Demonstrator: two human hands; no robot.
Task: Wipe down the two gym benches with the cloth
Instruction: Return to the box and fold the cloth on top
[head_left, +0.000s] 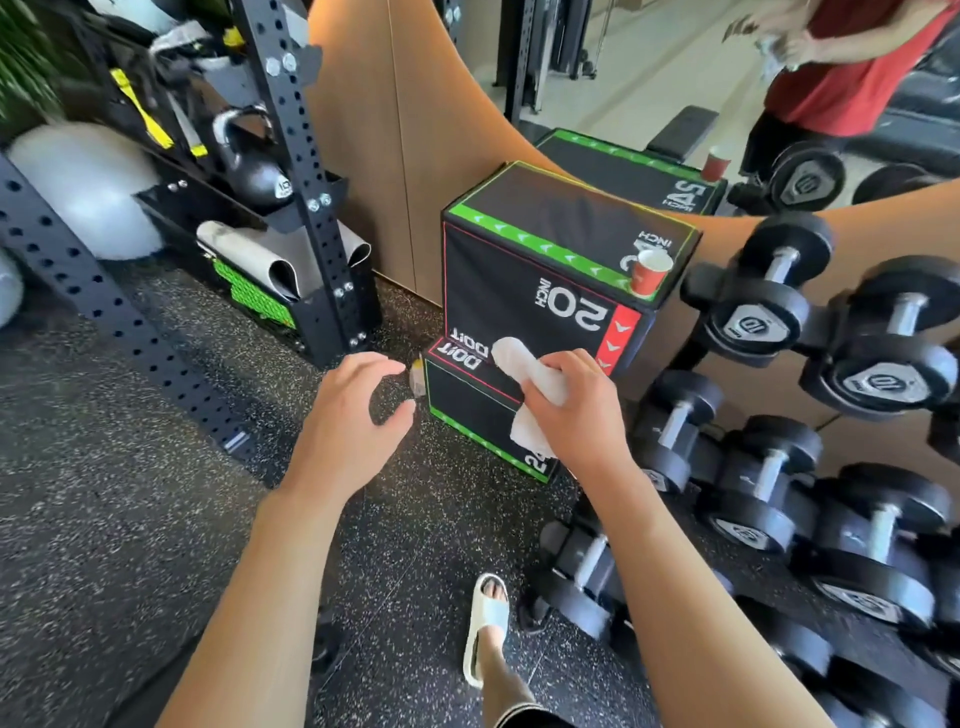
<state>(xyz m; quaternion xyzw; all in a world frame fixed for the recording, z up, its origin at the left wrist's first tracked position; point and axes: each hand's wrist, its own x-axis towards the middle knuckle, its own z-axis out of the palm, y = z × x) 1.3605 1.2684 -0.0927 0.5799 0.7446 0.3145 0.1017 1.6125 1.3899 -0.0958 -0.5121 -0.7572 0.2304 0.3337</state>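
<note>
— What do we have in our right hand (576, 410)?
— A white cloth (530, 387), bunched up, one rounded end poking above our fingers.
— And a bench?
— We only see one as a mirror reflection (683, 132): black, padded, lying flat.

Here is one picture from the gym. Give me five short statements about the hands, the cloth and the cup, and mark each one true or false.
1. The right hand grips the white cloth. True.
2. The left hand holds a spray bottle. False: it holds nothing.
3. The red paper cup stands on the tall black box. True.
4. The cup lies tipped over. False: it stands upright.
5. The dumbbells are to the left of the boxes. False: they are on the right.
</note>
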